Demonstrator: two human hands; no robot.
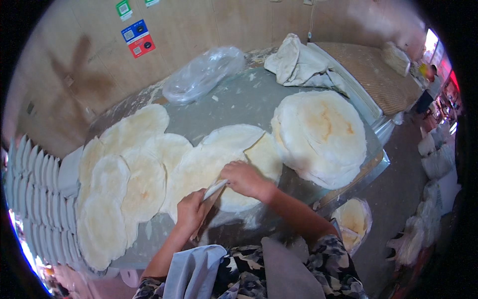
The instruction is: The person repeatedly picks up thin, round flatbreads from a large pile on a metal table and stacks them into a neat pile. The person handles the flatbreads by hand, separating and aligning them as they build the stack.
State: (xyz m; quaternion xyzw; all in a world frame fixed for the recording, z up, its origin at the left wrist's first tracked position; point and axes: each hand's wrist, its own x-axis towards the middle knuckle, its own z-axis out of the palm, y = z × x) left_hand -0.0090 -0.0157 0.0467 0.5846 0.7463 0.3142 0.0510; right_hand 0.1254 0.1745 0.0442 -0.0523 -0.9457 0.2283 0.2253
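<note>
Both of my hands grip one thin flatbread [213, 191] near the table's front edge, its rim raised and seen almost edge-on. My left hand [191, 210] is closed on its near left part, and my right hand [244, 179] pinches its far right part. Beneath and beyond them, large pale flatbreads [201, 162] overlap on the grey tabletop. More overlapping flatbreads [143, 183] spread out to the left. To the right of my hands rises a thick stack of flatbreads [325, 130], the top one browned in spots.
A clear plastic bag [203, 74] and a crumpled white cloth [298, 65] lie at the back by the wall. A ribbed brown surface [369, 71] stands back right. Stacked white packages [41, 194] rise at the left. A bag with flatbread [353, 224] sits low right. A person [429, 89] is far right.
</note>
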